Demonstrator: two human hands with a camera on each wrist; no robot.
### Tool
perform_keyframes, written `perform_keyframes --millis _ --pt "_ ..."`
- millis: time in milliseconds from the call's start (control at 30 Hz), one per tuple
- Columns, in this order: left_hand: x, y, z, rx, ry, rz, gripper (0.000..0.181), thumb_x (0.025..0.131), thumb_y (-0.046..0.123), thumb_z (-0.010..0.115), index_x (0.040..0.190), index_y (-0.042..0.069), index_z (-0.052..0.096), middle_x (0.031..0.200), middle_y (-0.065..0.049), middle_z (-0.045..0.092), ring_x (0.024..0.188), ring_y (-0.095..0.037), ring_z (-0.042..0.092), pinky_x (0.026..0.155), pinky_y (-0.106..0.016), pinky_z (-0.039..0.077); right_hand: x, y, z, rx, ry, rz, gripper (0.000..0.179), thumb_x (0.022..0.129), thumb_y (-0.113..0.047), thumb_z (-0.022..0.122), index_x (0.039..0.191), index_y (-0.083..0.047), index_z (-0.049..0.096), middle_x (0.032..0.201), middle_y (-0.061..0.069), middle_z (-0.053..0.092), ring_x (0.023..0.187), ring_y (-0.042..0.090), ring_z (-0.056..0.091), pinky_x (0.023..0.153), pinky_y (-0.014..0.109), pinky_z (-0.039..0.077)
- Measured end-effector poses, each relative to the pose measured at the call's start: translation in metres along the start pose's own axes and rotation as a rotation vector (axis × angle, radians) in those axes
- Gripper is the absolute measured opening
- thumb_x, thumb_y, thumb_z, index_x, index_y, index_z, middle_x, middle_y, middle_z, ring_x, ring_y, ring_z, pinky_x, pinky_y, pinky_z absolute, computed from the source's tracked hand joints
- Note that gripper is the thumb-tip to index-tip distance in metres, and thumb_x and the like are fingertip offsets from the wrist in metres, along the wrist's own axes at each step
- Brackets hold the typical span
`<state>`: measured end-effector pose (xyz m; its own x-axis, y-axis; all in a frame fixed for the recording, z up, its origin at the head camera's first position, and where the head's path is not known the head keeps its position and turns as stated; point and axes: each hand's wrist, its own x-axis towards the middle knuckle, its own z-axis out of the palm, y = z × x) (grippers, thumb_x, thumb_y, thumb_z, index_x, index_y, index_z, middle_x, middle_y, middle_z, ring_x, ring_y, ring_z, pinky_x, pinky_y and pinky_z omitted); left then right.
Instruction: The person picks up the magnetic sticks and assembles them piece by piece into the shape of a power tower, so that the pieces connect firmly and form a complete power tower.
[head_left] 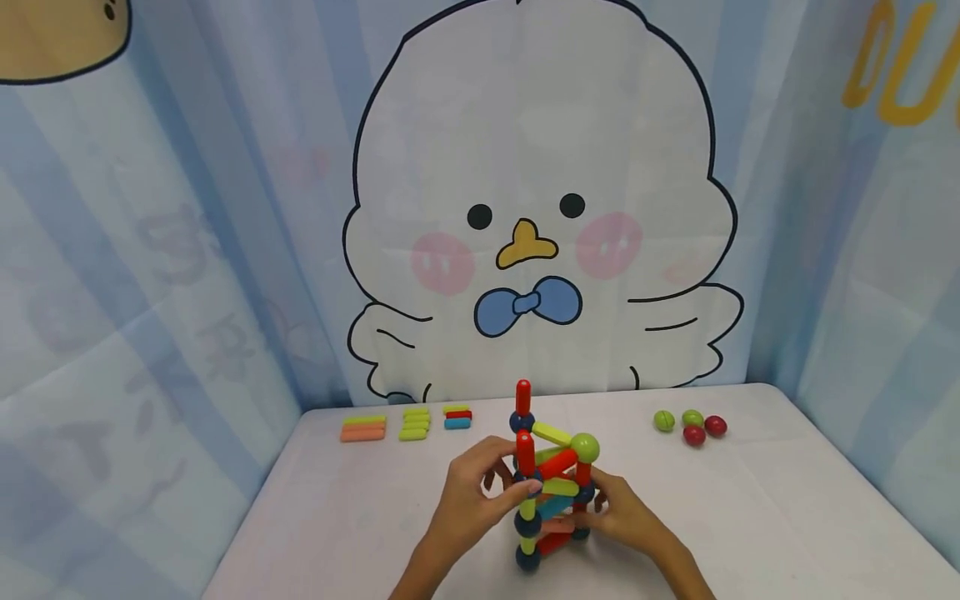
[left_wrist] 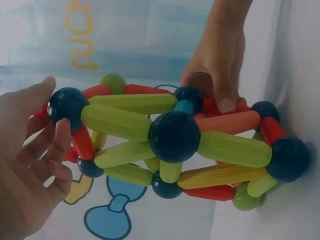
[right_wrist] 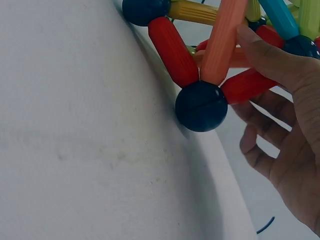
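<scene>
A tower of magnetic building sticks and balls [head_left: 527, 523] stands upright on the table, with dark blue balls joined by red, yellow-green, blue and orange sticks. My left hand [head_left: 472, 490] holds its upper left side, thumb and fingers about a dark blue ball [left_wrist: 68, 108]. My right hand [head_left: 626, 515] grips the lower right side. A red stick [right_wrist: 250, 86] lies between its thumb and fingers, with the thumb tip close to an orange stick [right_wrist: 224, 42]. A light green ball [head_left: 585, 447] tops the right side; red sticks [head_left: 523, 398] point up on the left. Some fingers are hidden behind the tower.
Loose sticks lie in groups at the back left of the white table [head_left: 315, 508]: orange ones [head_left: 363, 434], yellow-green ones [head_left: 414, 423], and a blue one [head_left: 457, 423]. Green balls [head_left: 663, 421] and red balls [head_left: 694, 435] sit at the back right. A printed curtain [head_left: 645, 150] hangs behind.
</scene>
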<state>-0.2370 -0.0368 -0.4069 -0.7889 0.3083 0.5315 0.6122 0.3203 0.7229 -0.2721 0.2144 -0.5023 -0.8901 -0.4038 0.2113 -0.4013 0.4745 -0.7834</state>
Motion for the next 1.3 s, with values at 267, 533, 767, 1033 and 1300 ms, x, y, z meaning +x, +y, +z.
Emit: perform_keyframes --millis 267,533,767,1033,1300 --pt "0.002 -0.033 0.000 -0.036 0.151 -0.100 0.016 0.096 0.028 0.063 0.104 0.016 0.069 0.085 -0.002 0.068 0.062 -0.006 0.057 0.056 -0.020 0.049 0.002 0.008 -0.002 -0.038 -0.106 0.076 0.056 0.077 -0.034 0.082 0.124 -0.013 0.060 0.112 -0.002 0.070 0.086 0.005 0.053 0.073 0.023 0.047" --pt "0.016 -0.128 -0.013 0.242 0.177 -0.484 0.007 0.093 0.009 0.063 0.099 0.005 0.067 0.089 -0.007 0.067 0.076 -0.014 0.060 0.068 -0.026 0.054 0.001 0.009 0.001 -0.028 -0.077 0.089 0.057 0.075 -0.035 0.083 0.124 -0.015 0.060 0.113 -0.005 0.070 0.089 0.007 0.054 0.077 0.027 0.046" --pt "0.015 -0.177 -0.029 0.587 0.151 -0.670 0.033 0.089 0.010 0.069 0.122 0.007 0.063 0.125 -0.025 0.048 0.112 -0.039 0.046 0.087 -0.047 0.050 0.000 0.009 0.008 -0.023 -0.071 0.117 0.059 0.075 -0.038 0.083 0.125 -0.016 0.060 0.115 -0.005 0.070 0.093 0.009 0.056 0.083 0.038 0.050" --pt "0.013 -0.187 -0.049 0.716 0.061 -0.725 0.032 0.088 0.010 0.070 0.120 0.006 0.064 0.117 -0.022 0.048 0.108 -0.036 0.046 0.081 -0.048 0.049 -0.002 0.007 0.011 0.006 -0.085 0.112 0.060 0.075 -0.043 0.082 0.126 -0.020 0.059 0.119 -0.008 0.068 0.102 0.012 0.060 0.095 0.054 0.050" --pt "0.022 -0.170 -0.052 0.645 -0.089 -0.729 0.020 0.085 0.017 0.075 0.099 0.007 0.066 0.095 -0.010 0.062 0.080 -0.020 0.057 0.071 -0.038 0.052 -0.001 0.008 0.012 -0.032 -0.053 0.065 0.059 0.079 -0.042 0.079 0.128 -0.019 0.056 0.118 -0.007 0.068 0.100 0.009 0.061 0.093 0.044 0.053"
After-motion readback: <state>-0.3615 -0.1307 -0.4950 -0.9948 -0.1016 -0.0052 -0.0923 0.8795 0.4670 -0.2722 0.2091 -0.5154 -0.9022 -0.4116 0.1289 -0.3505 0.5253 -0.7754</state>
